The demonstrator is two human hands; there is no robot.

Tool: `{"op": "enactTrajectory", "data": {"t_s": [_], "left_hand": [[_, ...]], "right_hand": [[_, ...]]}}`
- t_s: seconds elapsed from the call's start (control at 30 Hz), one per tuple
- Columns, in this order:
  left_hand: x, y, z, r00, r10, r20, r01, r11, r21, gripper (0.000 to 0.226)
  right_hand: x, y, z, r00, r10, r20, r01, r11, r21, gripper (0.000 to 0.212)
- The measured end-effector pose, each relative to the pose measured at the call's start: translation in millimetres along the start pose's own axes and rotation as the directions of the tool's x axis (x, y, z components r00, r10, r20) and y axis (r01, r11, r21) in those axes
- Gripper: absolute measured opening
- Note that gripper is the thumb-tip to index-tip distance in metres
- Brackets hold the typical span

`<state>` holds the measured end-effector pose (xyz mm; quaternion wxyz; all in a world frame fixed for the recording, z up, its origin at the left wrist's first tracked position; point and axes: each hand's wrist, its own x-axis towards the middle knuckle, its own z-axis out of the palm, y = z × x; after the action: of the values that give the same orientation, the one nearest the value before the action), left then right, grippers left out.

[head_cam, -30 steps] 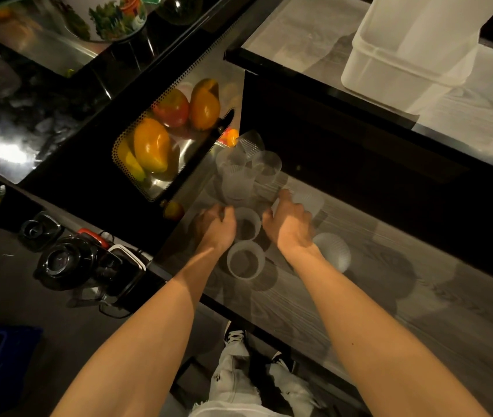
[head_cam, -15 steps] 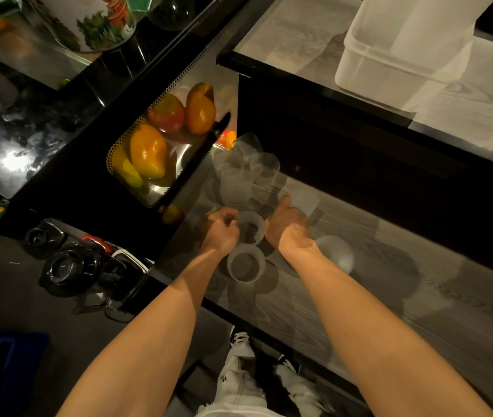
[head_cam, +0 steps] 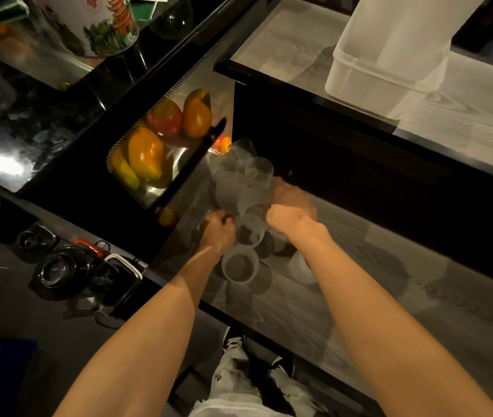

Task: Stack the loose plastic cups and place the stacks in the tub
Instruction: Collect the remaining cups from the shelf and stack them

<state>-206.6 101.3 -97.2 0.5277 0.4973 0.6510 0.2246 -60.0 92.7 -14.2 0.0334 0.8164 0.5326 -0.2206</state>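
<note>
Several translucent plastic cups [head_cam: 240,179] stand clustered on the lower grey wood shelf [head_cam: 359,311]. My left hand [head_cam: 219,233] curls round an upright cup [head_cam: 251,228] at the cluster's near side. My right hand [head_cam: 292,206] grips another cup [head_cam: 252,203], tilted just above the first one. One open cup [head_cam: 239,266] stands nearest to me. A further cup [head_cam: 299,267] lies partly hidden under my right forearm. The white translucent tub [head_cam: 389,70] sits on the upper counter at the far right, apart from both hands.
A perforated metal tray [head_cam: 119,145] with peppers sits left of the cups. The upper counter's black edge [head_cam: 314,97] overhangs the shelf. A printed tin [head_cam: 98,25] stands far left, and black appliances [head_cam: 59,266] lie on the floor below.
Both hands flanked one cup before. My right hand has since taken a cup and brought it, tilted, over the cup that my left hand holds.
</note>
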Motion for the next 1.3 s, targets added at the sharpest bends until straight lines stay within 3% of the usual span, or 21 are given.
{"op": "enactTrajectory", "data": {"t_s": [0.13,0.27,0.4,0.53,0.73,0.9,1.0,1.07,1.13,1.2,1.27,1.3], "left_hand": [[-3,7,0,0.998,-0.060,-0.002,0.058,0.981,-0.185,0.026],[-3,8,1,0.999,-0.016,0.034,0.023,0.980,-0.196,0.022],[-4,9,1,0.997,0.047,0.061,-0.037,0.988,-0.153,0.024],[-5,12,4,0.997,0.033,0.072,-0.019,0.981,-0.192,0.027],[10,3,6,0.981,0.158,0.111,-0.149,0.985,-0.086,0.020],[21,-2,9,0.961,0.239,0.136,-0.241,0.971,-0.001,0.010],[28,-1,8,0.942,0.287,0.172,-0.298,0.953,0.046,0.015],[35,-4,10,0.933,0.299,0.203,-0.321,0.943,0.086,0.019],[38,-5,11,0.940,0.262,0.218,-0.288,0.953,0.097,0.021],[39,-5,10,0.945,0.224,0.237,-0.249,0.965,0.082,0.024],[40,-6,10,0.942,0.208,0.265,-0.235,0.969,0.072,0.027],[42,-8,10,0.940,0.208,0.270,-0.237,0.968,0.078,0.025]], "right_hand": [[-10,5,15,0.985,-0.116,0.130,0.123,0.991,-0.046,0.057],[-8,8,18,0.978,-0.104,0.182,0.105,0.994,0.002,0.053],[-4,10,22,0.969,-0.111,0.223,0.107,0.994,0.030,0.036],[2,9,30,0.982,-0.102,0.162,0.094,0.994,0.055,0.043],[15,11,23,0.987,-0.055,0.152,0.045,0.997,0.067,0.040],[18,17,28,0.988,-0.025,0.153,0.004,0.991,0.133,0.053],[23,16,33,0.989,-0.024,0.145,0.010,0.995,0.097,0.060],[28,17,31,0.988,-0.019,0.152,0.010,0.998,0.059,0.052],[33,20,29,0.998,-0.002,0.061,-0.005,0.994,0.113,0.030],[39,26,28,0.992,0.048,-0.121,-0.011,0.958,0.288,0.015],[43,32,30,0.970,0.090,-0.225,-0.003,0.933,0.361,0.024],[46,35,32,0.973,0.088,-0.211,-0.009,0.936,0.351,0.036]]}}
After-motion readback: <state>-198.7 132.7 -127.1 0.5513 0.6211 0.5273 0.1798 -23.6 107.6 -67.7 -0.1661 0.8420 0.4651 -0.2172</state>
